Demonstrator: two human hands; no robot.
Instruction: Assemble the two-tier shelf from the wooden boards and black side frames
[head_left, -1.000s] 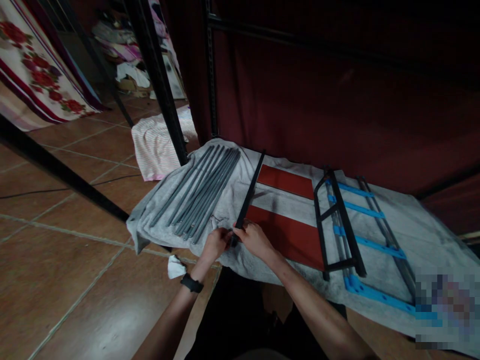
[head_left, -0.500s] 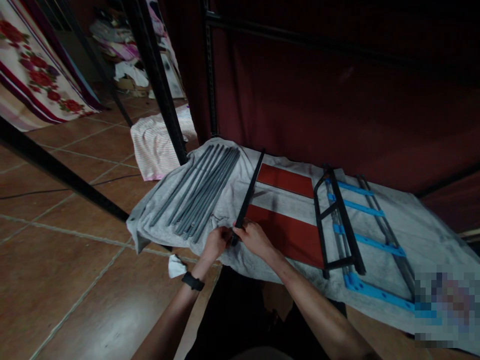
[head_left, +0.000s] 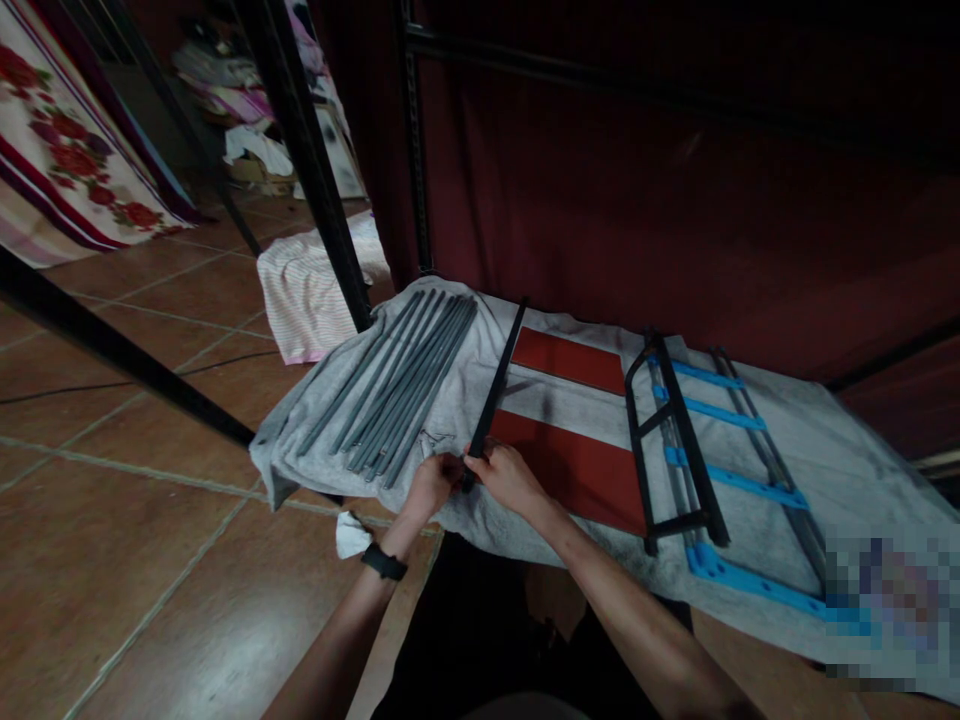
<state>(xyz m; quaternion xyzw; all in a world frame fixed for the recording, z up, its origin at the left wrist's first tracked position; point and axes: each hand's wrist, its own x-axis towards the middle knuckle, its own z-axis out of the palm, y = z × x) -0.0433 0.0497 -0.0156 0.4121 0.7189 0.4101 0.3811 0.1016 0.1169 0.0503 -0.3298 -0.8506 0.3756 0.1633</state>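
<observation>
A long black metal bar (head_left: 496, 385) lies on a grey cloth (head_left: 840, 450), running away from me. My left hand (head_left: 429, 486) and my right hand (head_left: 510, 477) both grip its near end, close together. My left wrist wears a black watch (head_left: 383, 563). Left of the bar lies a bundle of several grey rods (head_left: 397, 385). Right of the bar are two red panels (head_left: 574, 465).
A black frame with blue cross-pieces (head_left: 701, 450) lies further right on the cloth. A black upright post (head_left: 304, 150) and a striped folded cloth (head_left: 311, 285) stand at the left. Tiled floor (head_left: 135, 560) spreads left; a dark red curtain (head_left: 637, 200) hangs behind.
Both hands stay on the bar's near end. Only the view has shifted slightly.
</observation>
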